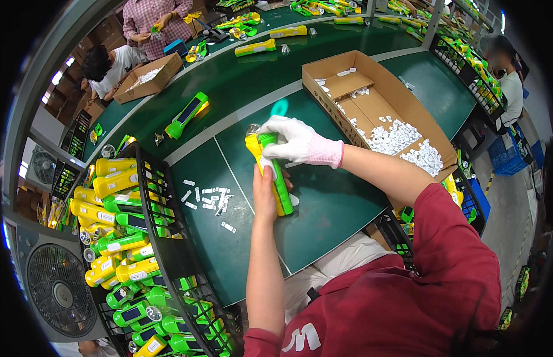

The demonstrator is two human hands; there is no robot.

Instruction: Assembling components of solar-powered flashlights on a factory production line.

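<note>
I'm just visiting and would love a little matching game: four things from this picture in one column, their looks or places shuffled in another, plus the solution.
Things
1. Left hand
2. Right hand
3. Cardboard box
4. Fan

Looks or places
A. Contains small white parts
B. Bare, holding a yellow-green flashlight
C. Lower left of the picture
D. Gloved in white

Pairs: 1-B, 2-D, 3-A, 4-C

No words legible. Dark printed characters run along the cardboard box's (331,112) outer wall, too skewed to read. Maroon shirt (407,291): white, curved, letter-like logo (313,337). Fan (63,293): hub badge, too small to read.
</note>
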